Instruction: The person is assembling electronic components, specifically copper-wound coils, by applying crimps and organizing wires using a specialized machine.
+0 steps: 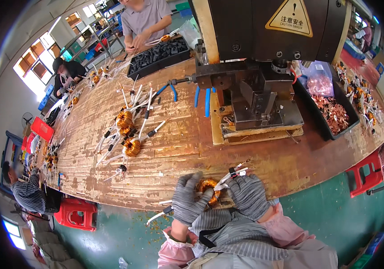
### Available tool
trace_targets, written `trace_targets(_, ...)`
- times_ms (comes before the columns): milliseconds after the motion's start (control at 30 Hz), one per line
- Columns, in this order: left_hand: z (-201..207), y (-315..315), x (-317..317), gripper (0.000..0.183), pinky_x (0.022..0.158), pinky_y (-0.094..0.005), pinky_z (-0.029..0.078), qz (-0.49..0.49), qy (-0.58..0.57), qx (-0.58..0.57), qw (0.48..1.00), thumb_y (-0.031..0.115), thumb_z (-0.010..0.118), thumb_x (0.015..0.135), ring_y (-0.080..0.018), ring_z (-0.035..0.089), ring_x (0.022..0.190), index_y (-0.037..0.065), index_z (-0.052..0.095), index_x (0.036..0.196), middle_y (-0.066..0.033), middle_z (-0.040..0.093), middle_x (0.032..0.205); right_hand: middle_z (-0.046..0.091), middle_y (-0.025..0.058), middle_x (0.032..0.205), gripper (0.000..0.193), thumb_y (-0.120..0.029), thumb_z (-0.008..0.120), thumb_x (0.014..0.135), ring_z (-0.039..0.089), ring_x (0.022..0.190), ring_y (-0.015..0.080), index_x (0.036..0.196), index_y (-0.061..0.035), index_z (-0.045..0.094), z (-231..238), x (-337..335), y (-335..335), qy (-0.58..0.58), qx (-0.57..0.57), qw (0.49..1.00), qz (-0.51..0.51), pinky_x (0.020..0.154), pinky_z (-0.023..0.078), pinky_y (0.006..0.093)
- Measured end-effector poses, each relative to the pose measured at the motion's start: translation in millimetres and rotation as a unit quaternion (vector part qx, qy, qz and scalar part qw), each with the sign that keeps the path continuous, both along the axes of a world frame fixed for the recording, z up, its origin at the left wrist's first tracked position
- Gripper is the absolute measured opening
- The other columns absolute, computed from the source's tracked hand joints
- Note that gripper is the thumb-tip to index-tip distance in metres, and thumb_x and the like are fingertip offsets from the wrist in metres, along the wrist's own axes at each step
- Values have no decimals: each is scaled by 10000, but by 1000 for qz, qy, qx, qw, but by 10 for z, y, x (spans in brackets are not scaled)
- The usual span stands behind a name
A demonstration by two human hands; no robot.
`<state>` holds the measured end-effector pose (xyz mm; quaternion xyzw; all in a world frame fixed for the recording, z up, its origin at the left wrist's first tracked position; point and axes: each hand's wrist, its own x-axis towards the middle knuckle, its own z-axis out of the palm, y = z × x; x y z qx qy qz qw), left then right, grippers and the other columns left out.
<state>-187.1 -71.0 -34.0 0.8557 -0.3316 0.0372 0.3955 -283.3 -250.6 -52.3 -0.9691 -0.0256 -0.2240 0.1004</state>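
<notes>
A ring coil wound with copper wire (209, 184) is at the near edge of the wooden table. My left hand (188, 199), in a grey striped glove, grips this coil with the thumb across its face. My gloved right hand (248, 197) is closed on the coil's white sleeved leads (222, 181), which point up and right. A dark band wraps the leads near their bare copper ends. Another white lead with a dark sleeve (158, 216) sticks out left of my left hand. Where the right fingertips press is partly hidden.
A black press (263, 103) stands ahead, with blue handles (207, 103) beside it. Several finished-looking coils (132, 147) lie left. A black bin (346, 129) of copper terminals sits right; another black tray (165, 66) holds black pieces. Red stools (75, 214) and co-workers surround the table.
</notes>
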Motion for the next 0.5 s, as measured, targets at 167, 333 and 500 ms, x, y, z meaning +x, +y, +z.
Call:
trace_targets(167,140,-7,121,446,819,-384,489,-66,80,132,986,181,656,763,-360,592,953,39,564,1176,-202,581,1029,628,130,833,231,-166,561,784,602,723,288,980,-58,620,-23,-13,-5,-14,20,1000,10,668,459,427)
trace_targets(333,217,-15,184,493,815,-387,496,-121,121,160,972,170,674,712,-350,610,948,34,562,1173,-189,604,997,658,116,945,302,-165,552,791,628,825,257,1073,-89,627,-54,-104,-12,1,16,1000,21,714,479,404)
trace_targets(500,528,3,67,494,771,-413,498,-116,-9,119,986,185,703,672,-363,589,890,80,568,1136,-154,607,950,664,67,928,254,-221,585,788,628,795,233,1010,-122,660,117,-98,-26,-30,140,990,-2,709,477,400)
